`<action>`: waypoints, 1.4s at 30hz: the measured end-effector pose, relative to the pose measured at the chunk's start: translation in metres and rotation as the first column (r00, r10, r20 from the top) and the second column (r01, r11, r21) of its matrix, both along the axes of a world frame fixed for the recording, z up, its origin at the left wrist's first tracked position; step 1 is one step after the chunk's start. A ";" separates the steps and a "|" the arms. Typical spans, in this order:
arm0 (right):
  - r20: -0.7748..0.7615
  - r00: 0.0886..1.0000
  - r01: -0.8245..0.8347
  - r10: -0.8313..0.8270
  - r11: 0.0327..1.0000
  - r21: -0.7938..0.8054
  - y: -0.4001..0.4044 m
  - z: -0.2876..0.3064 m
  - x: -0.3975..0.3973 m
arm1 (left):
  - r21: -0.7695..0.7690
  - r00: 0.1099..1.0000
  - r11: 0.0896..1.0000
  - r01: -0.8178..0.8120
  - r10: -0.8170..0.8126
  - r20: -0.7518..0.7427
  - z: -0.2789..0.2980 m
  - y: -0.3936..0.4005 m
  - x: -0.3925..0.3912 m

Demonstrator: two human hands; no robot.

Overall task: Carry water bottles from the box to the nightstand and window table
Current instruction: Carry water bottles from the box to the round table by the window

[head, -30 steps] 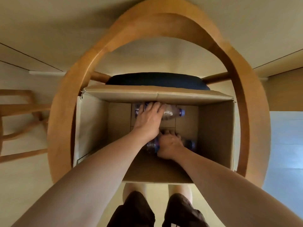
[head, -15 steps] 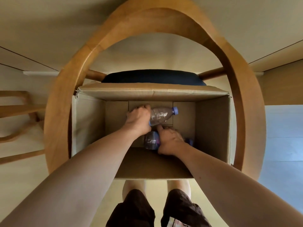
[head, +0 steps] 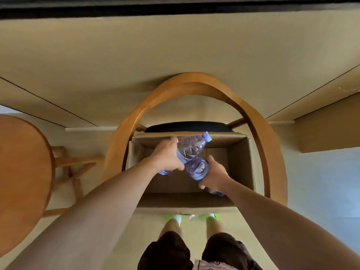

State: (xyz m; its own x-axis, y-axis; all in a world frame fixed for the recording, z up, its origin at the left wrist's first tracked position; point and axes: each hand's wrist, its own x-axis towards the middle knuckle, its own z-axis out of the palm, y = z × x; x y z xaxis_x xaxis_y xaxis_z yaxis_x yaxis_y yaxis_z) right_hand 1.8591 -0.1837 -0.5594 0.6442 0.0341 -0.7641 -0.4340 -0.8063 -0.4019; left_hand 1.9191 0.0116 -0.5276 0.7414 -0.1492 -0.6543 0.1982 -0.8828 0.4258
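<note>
Gripping one water bottle (head: 191, 148) in the left hand (head: 165, 156), the right hand (head: 213, 177) grips another bottle (head: 196, 169) above the box (head: 240, 164).

Wooden chair (head: 261, 133) with curved back and dark seat cushion (head: 187, 126), facing a beige wall (head: 175, 51). Round wooden worktop (head: 21, 172) at left, edge of frame. Pale floor (head: 321, 182) at right.

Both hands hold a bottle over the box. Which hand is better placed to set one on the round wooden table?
Left, probably. The left hand grips a clear purple-capped water bottle above the cardboard box; the round wooden table lies on its side. The right hand would cross over.
</note>
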 end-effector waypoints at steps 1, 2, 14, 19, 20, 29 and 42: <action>0.021 0.999 0.040 -0.040 0.999 0.014 -0.002 0.012 0.004 | -0.016 1.000 1.000 -0.009 0.009 0.017 0.012 -0.001 0.004; 0.049 0.996 0.072 -0.073 0.997 0.026 -0.004 0.023 0.007 | -0.032 0.999 0.999 -0.015 0.016 0.034 0.024 -0.003 0.007; 0.258 0.683 0.556 -0.683 0.716 0.422 -0.063 0.178 0.010 | -0.315 0.984 0.949 0.025 0.032 0.175 0.170 -0.075 0.047; 0.217 0.394 0.587 -0.893 0.426 0.688 -0.120 0.241 -0.014 | -0.472 0.975 0.880 0.055 0.054 0.214 0.233 -0.143 0.040; 0.207 0.347 0.577 -0.915 0.382 0.722 -0.132 0.252 -0.021 | -0.498 0.972 0.864 0.074 0.048 0.229 0.244 -0.158 0.036; 0.141 -0.011 0.414 -0.990 0.123 0.902 -0.270 0.325 -0.149 | -0.810 0.991 0.582 0.067 0.057 0.123 0.313 -0.327 -0.065; 0.150 -0.410 0.364 -0.900 -0.011 0.931 -0.463 0.369 -0.421 | -0.796 0.912 0.495 0.347 -0.376 0.164 0.352 -0.597 -0.299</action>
